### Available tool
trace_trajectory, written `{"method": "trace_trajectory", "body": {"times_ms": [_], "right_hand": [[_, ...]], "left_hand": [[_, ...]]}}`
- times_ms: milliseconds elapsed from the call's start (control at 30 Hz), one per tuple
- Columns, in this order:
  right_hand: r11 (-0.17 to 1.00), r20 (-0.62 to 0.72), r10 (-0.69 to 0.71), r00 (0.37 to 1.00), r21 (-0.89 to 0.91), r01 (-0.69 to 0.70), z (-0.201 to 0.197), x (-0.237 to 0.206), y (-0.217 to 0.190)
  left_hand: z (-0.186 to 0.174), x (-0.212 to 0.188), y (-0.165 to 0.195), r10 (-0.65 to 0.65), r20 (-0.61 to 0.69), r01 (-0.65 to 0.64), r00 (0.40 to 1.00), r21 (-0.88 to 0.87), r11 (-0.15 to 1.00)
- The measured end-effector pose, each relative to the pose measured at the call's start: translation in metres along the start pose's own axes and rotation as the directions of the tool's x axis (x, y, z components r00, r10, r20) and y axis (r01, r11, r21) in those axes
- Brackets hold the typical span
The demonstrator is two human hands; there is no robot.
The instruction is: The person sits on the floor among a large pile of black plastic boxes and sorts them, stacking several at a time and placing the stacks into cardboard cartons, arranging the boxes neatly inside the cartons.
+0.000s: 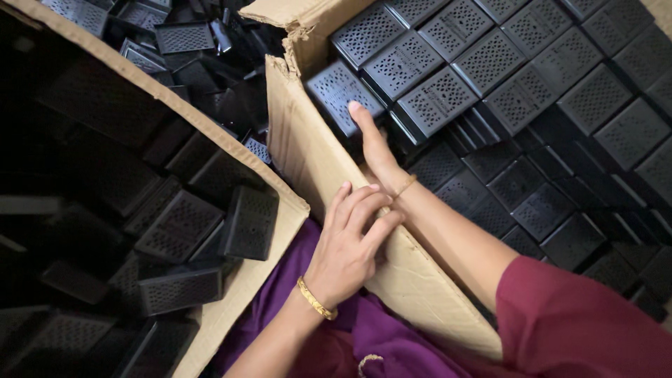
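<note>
My left hand (350, 241) rests with curled fingers on the sloping cardboard wall (315, 161) of the right-hand carton, gripping nothing; a gold bangle (315, 299) circles that wrist. My right hand (374, 147) reaches over that same wall into the carton, fingers stretched flat and together, its fingertips touching a black perforated plastic box (336, 91) that lies just inside against the cardboard. It holds nothing either. A thin thread band (406, 185) sits on that wrist, and a maroon sleeve (581, 322) covers my upper arm.

Beyond my right hand the carton is packed with black perforated boxes (490, 63), lattice faces up, in slanting overlapping rows; the lower ones fall into shadow. To my left a second cardboard carton (231, 301) holds more of the same boxes (182, 224), here tumbled loosely at all angles, the far left too dark to make out. Between the two cartons, under my forearms, lies purple cloth (378, 332). I see no floor or walls.
</note>
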State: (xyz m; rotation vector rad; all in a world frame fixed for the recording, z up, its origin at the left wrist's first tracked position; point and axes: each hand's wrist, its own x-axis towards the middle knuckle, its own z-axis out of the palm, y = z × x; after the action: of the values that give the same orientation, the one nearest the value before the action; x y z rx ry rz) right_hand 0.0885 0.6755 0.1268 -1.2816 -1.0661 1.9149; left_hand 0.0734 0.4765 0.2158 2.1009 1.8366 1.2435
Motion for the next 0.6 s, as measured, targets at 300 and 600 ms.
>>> {"method": "trace_trajectory", "body": {"times_ms": [300, 600], "right_hand": [[0.993, 0.078, 0.112, 0.991, 0.013, -0.114, 0.008, -0.018, -0.019], [0.975, 0.122, 0.183, 0.976, 0.103, -0.196, 0.009, -0.023, -0.025]], "left_hand": [[-0.005, -0.005, -0.001, -0.014, 0.015, 0.015, 1.0, -0.034, 0.999], [-0.005, -0.006, -0.001, -0.019, 0.034, 0.02, 0.999, -0.041, 0.999]]}}
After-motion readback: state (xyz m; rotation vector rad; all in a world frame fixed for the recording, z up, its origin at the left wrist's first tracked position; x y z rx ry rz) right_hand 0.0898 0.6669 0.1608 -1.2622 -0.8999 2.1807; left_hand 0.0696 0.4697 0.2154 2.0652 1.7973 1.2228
